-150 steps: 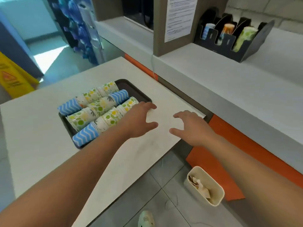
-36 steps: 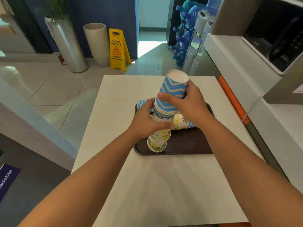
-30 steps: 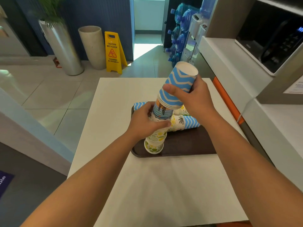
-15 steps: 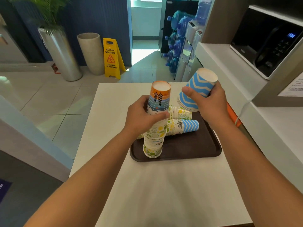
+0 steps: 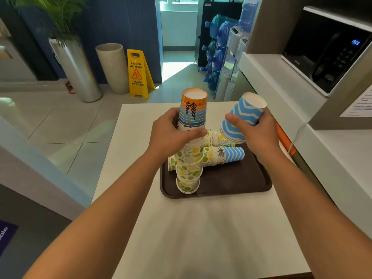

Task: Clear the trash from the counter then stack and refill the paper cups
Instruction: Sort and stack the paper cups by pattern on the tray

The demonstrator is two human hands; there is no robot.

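While hands grip cups, left [image 5: 171,133] cup stack [image 5: 191,150], right [image 5: 259,133] blue cup [image 5: 243,115], sign [image 5: 138,73] "CAUTION WET FLOOR".

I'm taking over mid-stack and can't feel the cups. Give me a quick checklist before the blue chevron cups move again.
1. Left hand grips the upright cup stack: ok.
2. Stack stands base down on the brown tray: ok, though it leans slightly.
3. Right hand holds the blue chevron cups, clear of the stack: ok.
4. Chevron cups aligned with the stack: not ok, tilted, off to its right.
5. Number of chevron cups held: cannot tell.
6. Tray cleared of loose cups: not ok, rows of lying cups remain behind the stack.
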